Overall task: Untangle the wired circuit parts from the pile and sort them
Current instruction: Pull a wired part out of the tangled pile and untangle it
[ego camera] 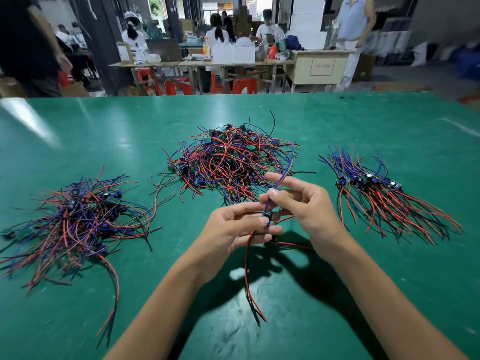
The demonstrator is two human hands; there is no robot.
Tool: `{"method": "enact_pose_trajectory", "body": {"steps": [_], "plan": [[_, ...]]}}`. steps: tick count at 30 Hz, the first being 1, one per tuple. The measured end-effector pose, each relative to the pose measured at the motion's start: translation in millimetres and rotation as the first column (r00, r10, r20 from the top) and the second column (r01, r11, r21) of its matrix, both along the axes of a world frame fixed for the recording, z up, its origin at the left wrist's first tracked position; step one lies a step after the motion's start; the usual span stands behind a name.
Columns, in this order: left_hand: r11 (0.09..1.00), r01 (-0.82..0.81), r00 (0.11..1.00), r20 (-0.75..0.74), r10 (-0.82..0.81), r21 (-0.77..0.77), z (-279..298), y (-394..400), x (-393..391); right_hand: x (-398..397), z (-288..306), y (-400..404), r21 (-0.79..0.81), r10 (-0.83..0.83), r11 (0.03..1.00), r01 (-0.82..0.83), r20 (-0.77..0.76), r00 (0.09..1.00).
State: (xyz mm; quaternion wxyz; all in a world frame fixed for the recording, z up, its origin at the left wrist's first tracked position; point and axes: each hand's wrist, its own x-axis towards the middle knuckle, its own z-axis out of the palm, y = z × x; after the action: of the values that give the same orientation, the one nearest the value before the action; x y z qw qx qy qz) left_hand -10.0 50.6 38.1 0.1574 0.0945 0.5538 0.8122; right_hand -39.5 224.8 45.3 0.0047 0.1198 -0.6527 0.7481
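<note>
held part (267,214): mostly covered by the left hand (235,226) thumb, details unreadable
left pile (75,219): motion-blurred, wires run off the left edge
far workers (218,29): blurred
desk label (322,65): too small to read

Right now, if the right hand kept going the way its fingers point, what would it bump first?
Probably the left hand, almost touching already. The right hand points left, pinching the blue wire of the circuit part both hold. Depth is hard to judge.
</note>
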Motion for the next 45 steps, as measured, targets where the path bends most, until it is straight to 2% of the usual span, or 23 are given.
{"method": "enact_pose_trajectory", "body": {"steps": [7,16,21,25,28,30,33,38,42,45], "plan": [[0.999,-0.034,0.998,0.046,0.033,0.014,3.1,1.9,-0.1,0.6,0.2,-0.6,-0.053,-0.011,0.999,0.014,0.048,0.999],[0.995,0.014,0.971,0.238,-0.038,0.102,9.3,-1.2,-0.2,1.0,-1.3,-0.8,-0.020,0.011,1.000,-0.010,0.028,1.000],[0.991,0.016,0.961,0.272,-0.052,0.135,10.1,-3.9,-1.6,0.7,-2.7,-0.2,0.023,0.007,1.000,-0.006,-0.025,1.000],[0.996,-0.079,0.978,0.193,0.085,-0.036,8.5,-0.3,-0.1,1.7,-3.8,-2.5,0.121,0.045,0.992,-0.030,-0.118,0.992],[0.971,-0.092,0.993,0.049,0.106,-0.220,5.6,0.6,4.0,3.7,-4.8,-5.9,0.127,0.114,0.987,-0.101,-0.101,0.988],[0.947,-0.138,0.990,-0.004,0.143,-0.290,4.6,0.9,5.4,4.2,-6.1,-8.4,0.112,0.112,0.988,-0.104,-0.072,0.991],[0.920,-0.229,0.973,-0.067,0.219,-0.319,4.5,2.1,5.0,4.0,-8.3,-13.5,0.073,0.056,0.996,-0.055,-0.011,0.998],[0.902,-0.295,0.955,-0.105,0.276,-0.315,5.2,2.5,4.9,11.5,-21.8,-30.6,0.182,-0.018,0.983,0.034,-0.086,0.996],[0.888,-0.303,0.953,-0.136,0.272,-0.346,3.1,5.2,3.3,16.2,-27.4,-42.9,0.073,-0.093,0.993,0.094,-0.014,0.996],[0.910,-0.219,0.976,-0.088,0.201,-0.351,3.4,6.1,2.6,11.4,-19.6,-41.6,-0.048,-0.143,0.988,0.149,0.106,0.984]]}}
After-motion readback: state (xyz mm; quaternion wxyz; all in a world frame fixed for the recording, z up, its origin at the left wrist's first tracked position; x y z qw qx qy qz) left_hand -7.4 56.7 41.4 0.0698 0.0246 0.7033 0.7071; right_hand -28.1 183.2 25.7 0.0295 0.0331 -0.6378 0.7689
